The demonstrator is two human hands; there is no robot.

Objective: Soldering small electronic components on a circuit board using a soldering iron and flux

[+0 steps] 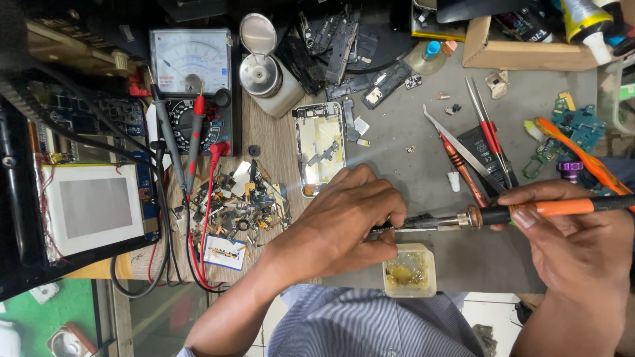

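My right hand [579, 241] grips the orange and black handle of a soldering iron [529, 211], which lies level and points left. My left hand [347, 221] is closed around the iron's metal tip [423, 223], fingers pinched on it or on something small there; what is pinched is hidden. Just below the tip sits a small square tub of yellowish flux [409, 270]. An opened phone frame [319, 147] lies on the grey mat just above my left hand.
An analog multimeter [190, 73] with red and black probes stands at the upper left, beside a round metal tin [259, 73]. A heap of small scrap parts [238, 205] lies left of my hand. Tweezers and screwdrivers [473, 155] lie right of the phone. A cardboard box [529, 49] sits top right.
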